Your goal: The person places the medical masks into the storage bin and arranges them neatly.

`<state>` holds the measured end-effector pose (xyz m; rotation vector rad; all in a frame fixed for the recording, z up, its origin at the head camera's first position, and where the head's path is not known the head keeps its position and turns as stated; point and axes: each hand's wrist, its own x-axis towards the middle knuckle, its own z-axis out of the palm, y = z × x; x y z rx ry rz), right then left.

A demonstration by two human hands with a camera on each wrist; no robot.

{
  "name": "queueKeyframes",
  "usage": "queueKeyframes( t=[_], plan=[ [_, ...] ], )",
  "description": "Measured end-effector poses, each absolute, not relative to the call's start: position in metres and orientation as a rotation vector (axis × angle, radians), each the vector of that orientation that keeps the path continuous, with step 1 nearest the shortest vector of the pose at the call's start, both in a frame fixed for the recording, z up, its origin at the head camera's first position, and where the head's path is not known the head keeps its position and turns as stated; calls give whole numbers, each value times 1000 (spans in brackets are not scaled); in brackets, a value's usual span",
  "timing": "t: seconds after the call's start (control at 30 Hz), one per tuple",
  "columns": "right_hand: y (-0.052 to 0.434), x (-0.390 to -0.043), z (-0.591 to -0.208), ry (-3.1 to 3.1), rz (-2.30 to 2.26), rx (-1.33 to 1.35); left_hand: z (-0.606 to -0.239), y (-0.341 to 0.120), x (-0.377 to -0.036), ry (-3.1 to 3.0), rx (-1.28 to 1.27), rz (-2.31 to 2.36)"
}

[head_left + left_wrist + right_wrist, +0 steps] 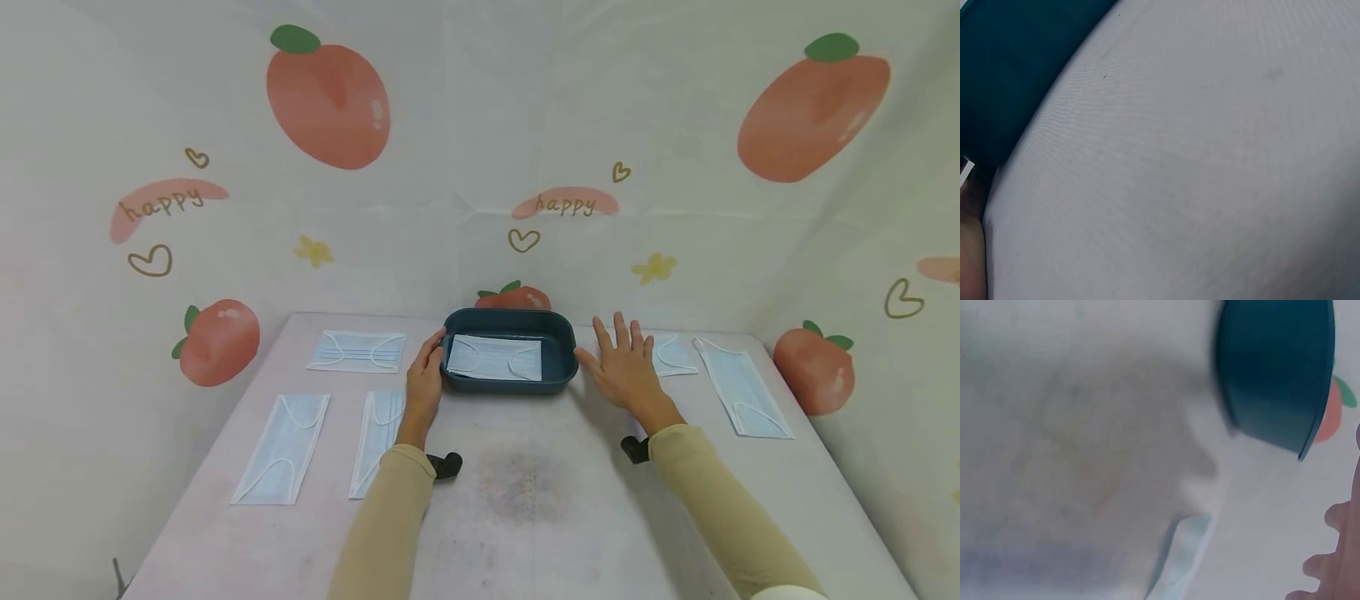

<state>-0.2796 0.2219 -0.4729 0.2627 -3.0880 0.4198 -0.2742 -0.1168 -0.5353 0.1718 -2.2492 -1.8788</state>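
A dark teal plastic basin (517,387) stands at the back middle of the table, with a pale blue face mask (495,360) lying inside toward its left. My left hand (422,385) rests along the basin's left outer wall, its fingertips at the rim. Only a bit of that hand (971,262) shows in the left wrist view, below the basin wall (1016,69). My right hand (625,372) is spread beside the basin's right side, thumb near the rim; whether it touches cannot be told. In the right wrist view, its fingers (1340,550) appear apart from the basin (1275,369).
Left of the basin lie a back mask (356,352), a front mask (283,450) and a mask (377,437) partly behind my left arm. On the right are a mask (672,356) partly covered by my hand and an outer mask (742,392). A printed curtain (450,150) hangs behind.
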Motion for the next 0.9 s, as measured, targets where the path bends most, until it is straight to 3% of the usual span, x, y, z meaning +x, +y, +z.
queueKeyframes(
  t=[0.9],
  plan=[
    [304, -292, -494, -3185, 424, 180, -537, -116, -273, -2240, 160, -1856]
  ],
)
